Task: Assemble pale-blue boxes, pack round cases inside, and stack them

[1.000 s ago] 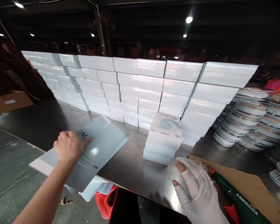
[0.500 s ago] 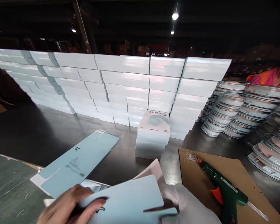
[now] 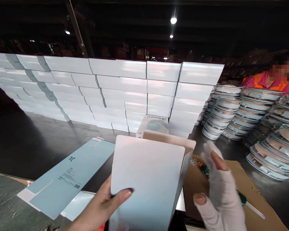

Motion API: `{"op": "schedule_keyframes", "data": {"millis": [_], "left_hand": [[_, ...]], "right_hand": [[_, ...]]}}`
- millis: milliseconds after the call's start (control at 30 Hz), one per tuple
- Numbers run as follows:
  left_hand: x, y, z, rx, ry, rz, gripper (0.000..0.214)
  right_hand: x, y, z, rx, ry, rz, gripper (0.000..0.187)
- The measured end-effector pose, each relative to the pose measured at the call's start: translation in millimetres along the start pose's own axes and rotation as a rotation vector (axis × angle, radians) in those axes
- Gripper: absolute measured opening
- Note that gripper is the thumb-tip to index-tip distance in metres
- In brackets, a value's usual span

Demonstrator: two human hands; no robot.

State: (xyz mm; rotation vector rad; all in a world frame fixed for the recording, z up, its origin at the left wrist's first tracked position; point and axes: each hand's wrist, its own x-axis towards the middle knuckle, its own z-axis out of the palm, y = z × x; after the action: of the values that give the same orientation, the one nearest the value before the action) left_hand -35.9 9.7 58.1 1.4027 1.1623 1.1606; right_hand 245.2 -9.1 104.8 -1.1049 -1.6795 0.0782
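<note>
A pale blue cardboard box (image 3: 146, 173), its top end unfolded, stands upright in front of me. My left hand (image 3: 110, 200) grips its near left side, with the thumb pressed on the front panel. To the right of the box, my right hand (image 3: 219, 189) in a white glove with bare fingertips is held apart from it, fingers spread and nothing in them. Flat light-blue carton blanks (image 3: 72, 175) lie on the table at left. Behind my right hand, a green glue gun (image 3: 242, 197) is mostly hidden on a brown cardboard sheet (image 3: 257, 199).
A long wall of stacked white boxes (image 3: 135, 86) runs along the back of the dark table (image 3: 86, 126). One printed box (image 3: 156, 123) sits before it. Stacks of round clear-lidded packs (image 3: 221, 115) stand at right. Behind them is a person in an orange vest (image 3: 252, 81).
The flat blue carton has been opened into a box shape and raised upright. My right hand has come off it to the right, and its fingers now show.
</note>
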Motion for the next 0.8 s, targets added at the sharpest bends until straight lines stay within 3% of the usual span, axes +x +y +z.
{"op": "schedule_keyframes", "data": {"millis": [100,233,300,367,500,567,633,700,733,800], "left_hand": [[14.1,-5.9,20.1,-0.056,-0.017,0.086,0.067],[28.6,-10.2,30.3,-0.014,-0.052,0.404,0.073],[31.5,-5.0,32.9,-0.035,-0.002,0.490,0.074],[30.1,4.1,38.3,-0.053,0.065,0.435,0.071],[19.7,22.5,49.6,-0.158,0.247,0.323,0.042],[15.8,27.9,46.2,-0.097,0.238,0.322,0.033],[15.4,30.5,33.7,0.086,0.095,0.345,0.036],[17.5,30.5,15.5,0.261,-0.067,0.413,0.043],[18.4,29.3,6.1,0.308,-0.091,0.470,0.046],[16.5,24.1,-9.5,0.366,0.034,0.522,0.045]], "right_hand": [[-0.7,3.5,10.1,0.055,-0.146,0.028,0.077],[1.0,-0.5,25.9,0.183,-0.064,0.006,0.049],[-0.4,-4.0,31.2,0.337,-0.043,0.068,0.055],[-5.0,-6.5,35.3,0.409,-0.027,0.175,0.069],[-15.3,-11.1,43.9,0.276,0.066,0.302,0.066],[-16.5,-14.3,47.1,0.256,0.093,0.276,0.068],[-15.5,-14.4,44.4,0.273,0.085,0.242,0.068],[-15.0,-5.7,30.0,0.293,0.062,0.205,0.065],[-16.0,2.9,17.4,0.272,0.058,0.196,0.063],[-21.5,28.0,-16.8,0.058,0.032,0.266,0.060]]}}
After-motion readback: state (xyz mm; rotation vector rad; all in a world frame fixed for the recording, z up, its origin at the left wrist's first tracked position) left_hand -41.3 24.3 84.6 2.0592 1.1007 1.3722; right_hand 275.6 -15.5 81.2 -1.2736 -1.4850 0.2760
